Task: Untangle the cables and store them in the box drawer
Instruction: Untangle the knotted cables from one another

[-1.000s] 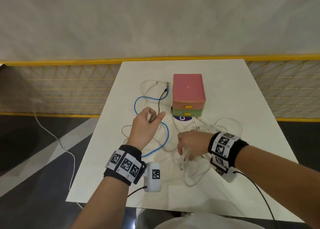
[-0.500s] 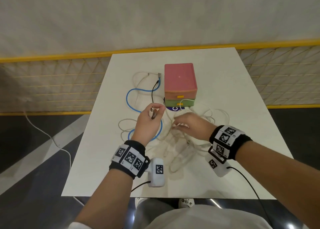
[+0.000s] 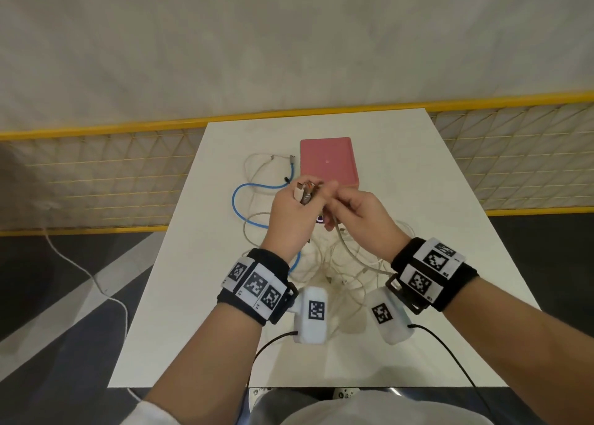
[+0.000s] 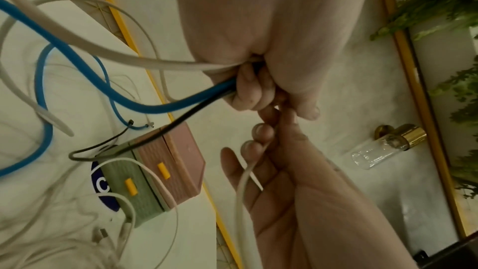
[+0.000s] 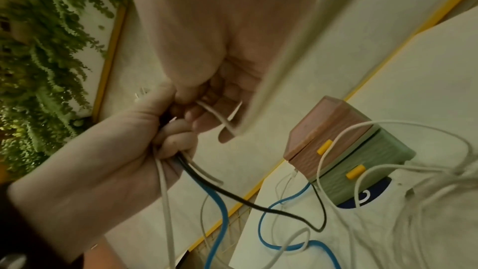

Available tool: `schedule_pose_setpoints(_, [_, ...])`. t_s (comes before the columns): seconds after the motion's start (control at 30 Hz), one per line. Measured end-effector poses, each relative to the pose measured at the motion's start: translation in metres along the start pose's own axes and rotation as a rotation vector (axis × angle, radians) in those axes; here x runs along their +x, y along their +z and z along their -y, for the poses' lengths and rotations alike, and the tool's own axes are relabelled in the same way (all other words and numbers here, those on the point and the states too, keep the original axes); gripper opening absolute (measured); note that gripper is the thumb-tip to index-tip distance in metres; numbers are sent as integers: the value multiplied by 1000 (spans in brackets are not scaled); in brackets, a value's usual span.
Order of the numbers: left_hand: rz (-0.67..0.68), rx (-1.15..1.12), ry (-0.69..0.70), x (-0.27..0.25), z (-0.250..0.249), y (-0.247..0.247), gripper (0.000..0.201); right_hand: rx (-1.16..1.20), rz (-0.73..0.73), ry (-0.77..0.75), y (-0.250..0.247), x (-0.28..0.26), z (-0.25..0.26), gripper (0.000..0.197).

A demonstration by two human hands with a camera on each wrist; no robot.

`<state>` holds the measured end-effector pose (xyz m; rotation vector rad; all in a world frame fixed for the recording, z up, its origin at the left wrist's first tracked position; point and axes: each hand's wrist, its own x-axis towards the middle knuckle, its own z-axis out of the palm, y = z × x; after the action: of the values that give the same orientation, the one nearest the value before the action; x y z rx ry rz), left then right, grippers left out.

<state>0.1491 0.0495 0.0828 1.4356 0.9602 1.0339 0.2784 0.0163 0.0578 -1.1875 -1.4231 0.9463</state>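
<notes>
A matt white table [image 3: 418, 180] is shown. The box drawer [image 5: 344, 150] appears as matt pink and green plastic with ribbed fronts and smooth yellow plastic tabs. The blue cable [image 4: 77, 64] and black cable [image 5: 232, 197] are sheathed in smooth rubbery plastic.

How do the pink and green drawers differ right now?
The pink drawer sits on top; the green drawer is under it, resting on a dark round sticker. A white cable loops across both fronts. Both appear closed, and both have ribbed fronts with a small yellow handle.
</notes>
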Motion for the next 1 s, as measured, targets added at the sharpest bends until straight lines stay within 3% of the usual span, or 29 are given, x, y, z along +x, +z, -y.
schedule_pose_setpoints(0.17, [-223,-38,-1,20,1,-15,30,-198,246,105,-5,-14,-3,21])
schedule_pose_setpoints(0.3, [-281,-309,-31,27,-9,-32,35,-294,379,229,-17,-29,-9,26])
schedule_pose_setpoints(0.4, [-282,-447,-50,31,-19,-52,37,-317,381,243,-30,-41,-13,33])
schedule_pose_setpoints(0.53, [-130,-258,-37,24,-25,-56,32,-419,311,98,-49,-44,-27,31])
schedule_pose_setpoints(0.63, [94,105,-59,10,-27,-34,5,-631,218,90,-52,-36,-24,27])
schedule_pose_setpoints(0.77, [422,434,-167,-6,-10,-7,16,-702,85,14,-44,-21,-4,23])
schedule_pose_setpoints(0.83, [486,482,-185,-8,-1,-1,29,-672,50,-4,-46,-15,1,32])
schedule_pose_setpoints(0.9, [333,406,-179,-2,-5,-3,29,-612,36,6,-53,-14,-1,35])
schedule_pose_setpoints(1.0, [-145,187,-182,19,-12,-24,29,-598,17,74,-74,-18,-17,31])
